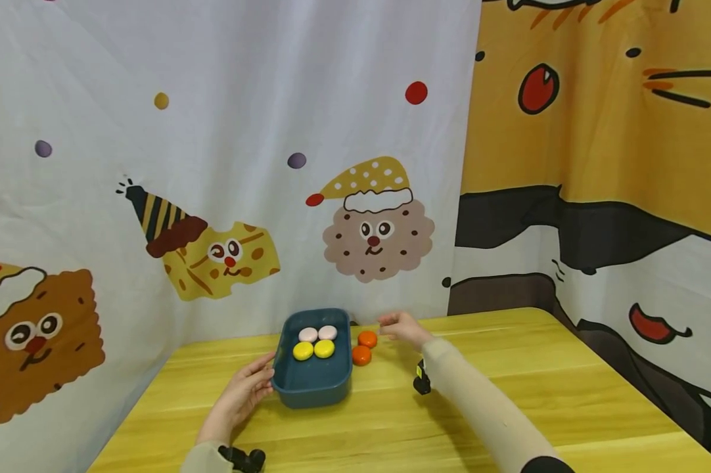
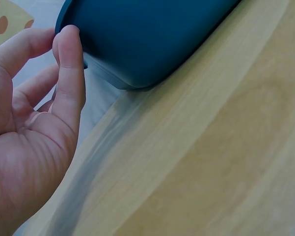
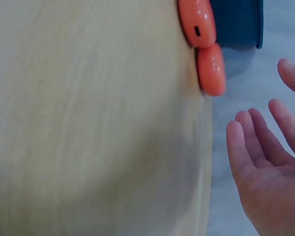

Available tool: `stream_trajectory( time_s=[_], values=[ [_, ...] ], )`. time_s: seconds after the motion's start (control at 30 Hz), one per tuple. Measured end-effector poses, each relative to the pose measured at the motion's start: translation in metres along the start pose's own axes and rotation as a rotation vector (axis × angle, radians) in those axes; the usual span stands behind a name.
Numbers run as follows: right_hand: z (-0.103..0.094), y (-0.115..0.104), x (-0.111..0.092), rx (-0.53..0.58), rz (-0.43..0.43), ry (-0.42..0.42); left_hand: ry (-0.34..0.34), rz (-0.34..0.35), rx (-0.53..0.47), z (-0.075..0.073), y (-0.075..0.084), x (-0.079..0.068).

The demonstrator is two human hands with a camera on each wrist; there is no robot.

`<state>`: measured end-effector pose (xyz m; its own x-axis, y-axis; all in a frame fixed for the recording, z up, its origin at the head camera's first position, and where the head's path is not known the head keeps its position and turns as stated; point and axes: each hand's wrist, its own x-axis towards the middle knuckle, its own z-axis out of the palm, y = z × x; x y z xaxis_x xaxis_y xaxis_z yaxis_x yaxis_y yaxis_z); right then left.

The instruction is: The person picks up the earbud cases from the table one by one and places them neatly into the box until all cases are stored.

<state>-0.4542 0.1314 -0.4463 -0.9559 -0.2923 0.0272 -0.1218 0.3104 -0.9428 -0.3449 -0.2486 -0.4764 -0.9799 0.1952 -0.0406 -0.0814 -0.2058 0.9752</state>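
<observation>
A dark blue rectangular tub (image 1: 311, 394) stands on the wooden table. Inside it lie two yellow rounded pieces (image 1: 303, 351) in front of two pale pink ones (image 1: 308, 335). My left hand (image 1: 246, 391) is at the tub's left side, and the left wrist view shows thumb and finger pinching its rim (image 2: 64, 17). Two glossy orange rounded pieces (image 1: 361, 356) sit outside, along the tub's right wall; one orange piece (image 3: 196, 22) has a small dark slot. Beside them my right hand (image 1: 404, 328) hovers with fingers loosely extended, holding nothing.
The yellow wood-grain table (image 1: 450, 420) reaches a white curtain (image 1: 231, 164) with cartoon prints behind the tub. An orange and black printed curtain (image 1: 598, 144) hangs along the right. Black wrist devices (image 1: 422, 380) are strapped near both hands.
</observation>
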Motion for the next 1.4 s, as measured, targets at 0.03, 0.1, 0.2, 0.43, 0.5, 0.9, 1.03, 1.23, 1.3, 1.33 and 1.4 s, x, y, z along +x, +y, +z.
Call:
stream_trajectory(
  time_s=[0.03, 0.1, 0.2, 0.43, 0.5, 0.9, 1.03, 1.23, 1.3, 1.33, 1.4],
  values=[
    [0.000, 0.002, 0.000, -0.002, 0.001, 0.003, 0.006, 0.000, -0.002, 0.000, 0.000, 0.000],
    [-0.001, 0.006, 0.000, -0.016, 0.007, 0.017, 0.014, 0.002, -0.002, 0.000, 0.000, 0.000],
    [-0.001, 0.011, 0.000, -0.028, 0.021, 0.025, 0.011, -0.006, -0.006, 0.000, 0.000, 0.000],
    [0.001, 0.019, -0.001, -0.046, 0.005, -0.012, -0.018, -0.007, -0.016, -0.001, 0.000, -0.001],
    [0.002, 0.020, -0.001, -0.049, -0.009, -0.029, -0.018, -0.008, -0.020, -0.001, 0.000, -0.001],
    [0.011, 0.027, 0.010, -0.065, -0.050, -0.081, 0.007, -0.002, 0.004, -0.001, 0.000, 0.000],
    [0.013, 0.027, 0.013, -0.091, -0.065, -0.098, 0.015, 0.006, 0.021, -0.001, 0.000, 0.001],
    [0.017, 0.023, 0.017, -0.096, -0.073, -0.157, 0.016, -0.004, 0.022, -0.001, -0.001, 0.001],
    [0.018, 0.022, 0.019, -0.114, -0.077, -0.184, 0.012, 0.000, 0.027, -0.002, -0.001, 0.002],
    [0.019, 0.022, 0.019, -0.127, -0.081, -0.197, 0.010, 0.005, 0.031, -0.002, -0.001, 0.001],
    [0.020, 0.021, 0.021, -0.163, -0.100, -0.208, 0.009, 0.007, 0.036, -0.002, -0.002, 0.001]
  ],
)
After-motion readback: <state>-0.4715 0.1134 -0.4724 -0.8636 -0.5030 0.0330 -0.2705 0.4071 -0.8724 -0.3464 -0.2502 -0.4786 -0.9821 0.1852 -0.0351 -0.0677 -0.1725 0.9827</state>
